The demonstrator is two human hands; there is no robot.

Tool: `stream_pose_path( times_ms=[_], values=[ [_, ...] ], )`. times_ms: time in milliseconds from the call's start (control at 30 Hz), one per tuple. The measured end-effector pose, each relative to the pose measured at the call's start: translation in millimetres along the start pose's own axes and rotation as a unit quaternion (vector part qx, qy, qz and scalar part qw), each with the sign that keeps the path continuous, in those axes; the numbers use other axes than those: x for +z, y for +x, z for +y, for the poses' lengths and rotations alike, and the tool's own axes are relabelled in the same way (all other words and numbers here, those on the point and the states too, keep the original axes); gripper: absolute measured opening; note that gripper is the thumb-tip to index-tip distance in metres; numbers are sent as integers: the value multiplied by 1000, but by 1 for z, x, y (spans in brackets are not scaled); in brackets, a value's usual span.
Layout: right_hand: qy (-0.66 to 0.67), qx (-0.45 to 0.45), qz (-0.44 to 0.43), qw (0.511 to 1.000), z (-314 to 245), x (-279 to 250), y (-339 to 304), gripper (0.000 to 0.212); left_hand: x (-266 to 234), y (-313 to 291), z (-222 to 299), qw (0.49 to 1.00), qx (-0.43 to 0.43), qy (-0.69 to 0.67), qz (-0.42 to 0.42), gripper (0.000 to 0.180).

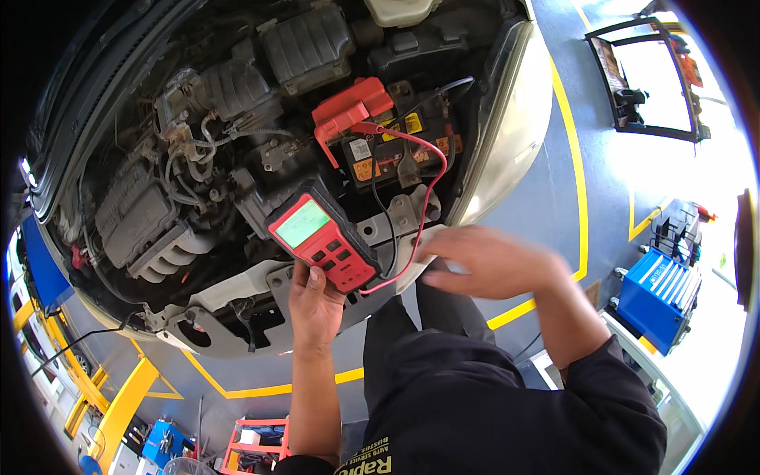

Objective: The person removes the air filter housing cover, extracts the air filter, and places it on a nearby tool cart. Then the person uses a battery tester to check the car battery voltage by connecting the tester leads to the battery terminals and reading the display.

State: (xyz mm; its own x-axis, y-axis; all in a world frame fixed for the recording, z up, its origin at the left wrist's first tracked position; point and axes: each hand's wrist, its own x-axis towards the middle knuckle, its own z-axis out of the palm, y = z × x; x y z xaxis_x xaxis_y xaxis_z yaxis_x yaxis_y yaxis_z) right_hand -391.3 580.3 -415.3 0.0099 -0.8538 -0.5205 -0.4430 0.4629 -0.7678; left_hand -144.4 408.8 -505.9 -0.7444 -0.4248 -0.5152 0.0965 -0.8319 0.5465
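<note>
My left hand (315, 305) grips the lower end of a red and black handheld battery tester (340, 257), its green screen lit and facing up. A red lead (438, 170) runs from the tester to a red clamp (366, 127) at the car battery (362, 150). Its black lead (385, 207) goes up across the battery. A red plastic terminal cover (352, 107) sits tilted above the battery's far side. My right hand (487, 257), blurred by motion, hovers right of the tester near the bumper edge, fingers apart, with nothing visible in it.
The open engine bay holds an engine cover (136, 214), hoses and brackets. A headlight (511, 119) borders it on the right. A blue tool cart (655, 289) stands at right, a red trolley (257, 443) behind me at lower left. Yellow lines (582, 186) mark the floor.
</note>
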Motion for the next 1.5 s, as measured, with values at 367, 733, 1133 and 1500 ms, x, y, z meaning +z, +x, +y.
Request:
stream_pose_path(
  times_ms=[367,733,1133,1500],
  values=[
    [-98,129,394,905,78,-102,24,48,20,4,5,999,22,4,38,40],
    [-144,147,433,878,81,-84,44,46,13,4,6,999,9,-33,11,47],
    [-141,186,491,839,82,-77,58,28,11,-1,-6,999,-15,-49,16,53],
    [-219,203,505,810,76,-66,75,41,6,-11,-19,997,-31,-70,15,51]
  ],
)
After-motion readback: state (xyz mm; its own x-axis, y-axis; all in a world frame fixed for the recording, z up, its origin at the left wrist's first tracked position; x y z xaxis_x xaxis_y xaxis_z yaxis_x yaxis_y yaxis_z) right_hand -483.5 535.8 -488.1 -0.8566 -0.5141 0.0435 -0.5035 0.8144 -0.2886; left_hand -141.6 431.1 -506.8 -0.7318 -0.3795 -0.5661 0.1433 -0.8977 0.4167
